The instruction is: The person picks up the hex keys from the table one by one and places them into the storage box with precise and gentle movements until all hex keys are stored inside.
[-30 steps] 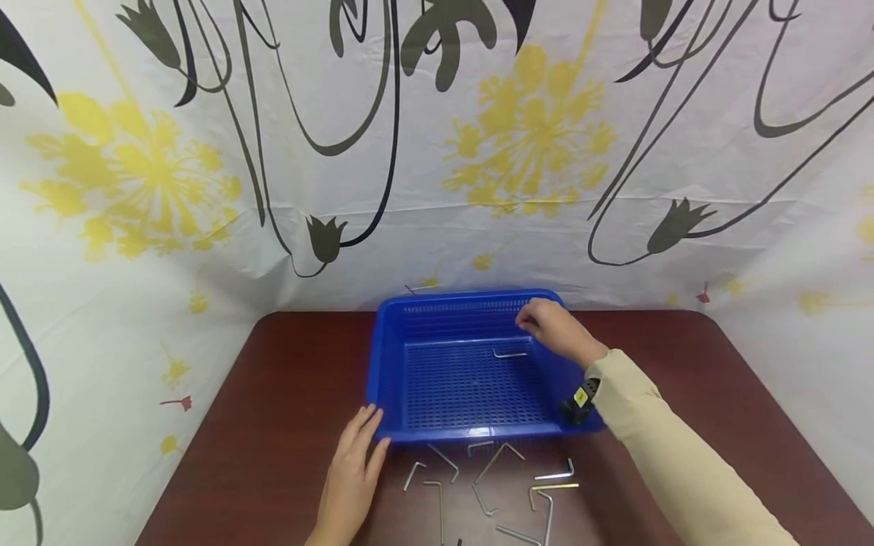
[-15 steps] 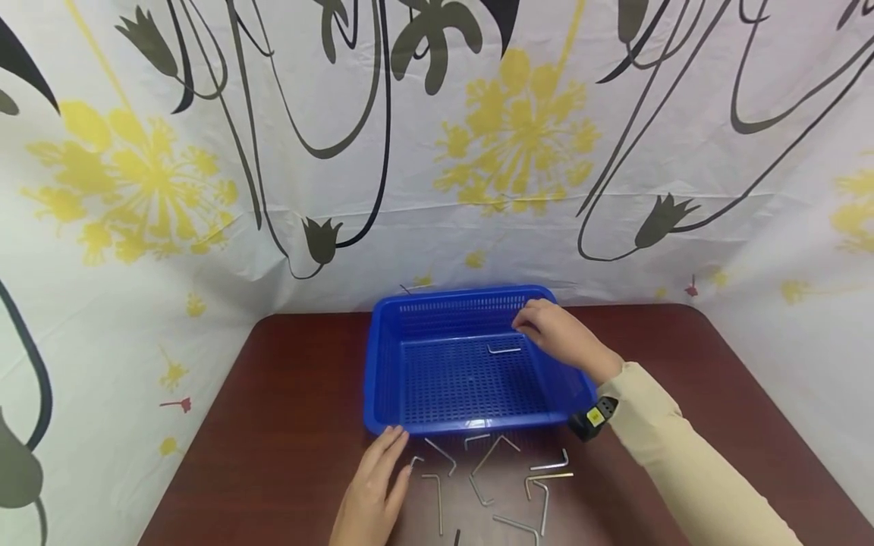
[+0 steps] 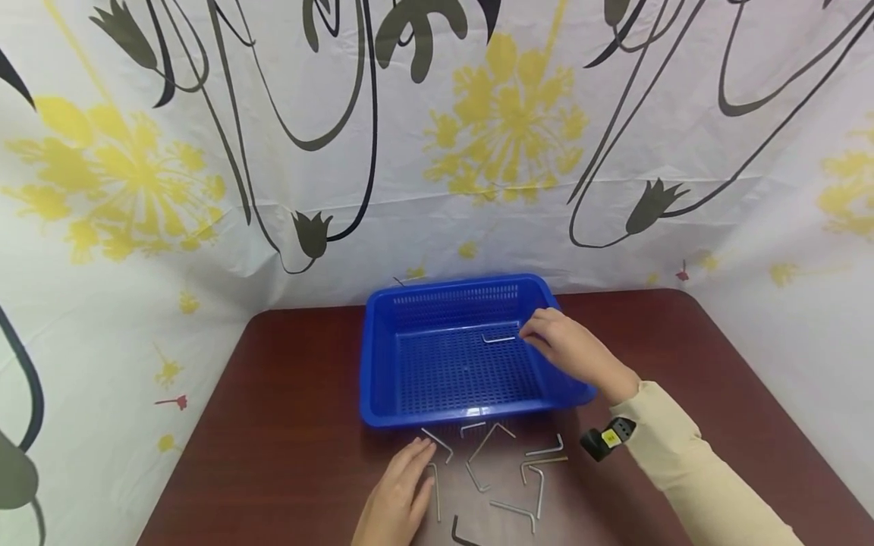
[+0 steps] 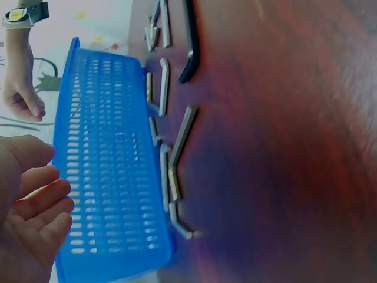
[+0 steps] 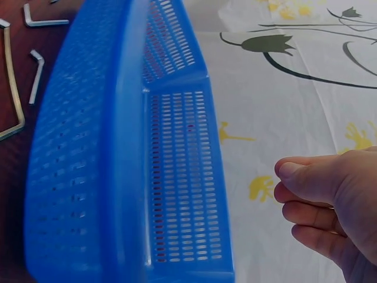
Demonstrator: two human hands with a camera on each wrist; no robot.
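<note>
My right hand [image 3: 570, 345] hovers over the right side of a blue perforated plastic basket [image 3: 447, 418]. Its fingers are loosely curled, and in the right wrist view nothing shows between thumb and forefinger. One silver hex key [image 3: 498, 340] lies on the basket floor, left of those fingertips. Several more hex keys are scattered on the table before the basket, among them a gold one [image 3: 544, 461], a silver one [image 3: 515, 508] and a black one [image 3: 455, 529]. Relaxed fingers of my left hand [image 3: 396, 497] hang beside a long hex key [image 3: 438, 493], holding nothing; the hand covers another key.
The dark red-brown table [image 3: 293, 425] carries the basket near its back edge. A white cloth [image 3: 273, 189] with yellow and grey flower prints stands behind and along both sides. A black wrist camera [image 3: 608, 438] sits on the right wrist.
Left hand has shifted right over the scattered hex keys, away from the basket's front left corner. Right hand has dropped slightly within the basket area. The view has shifted a little.
</note>
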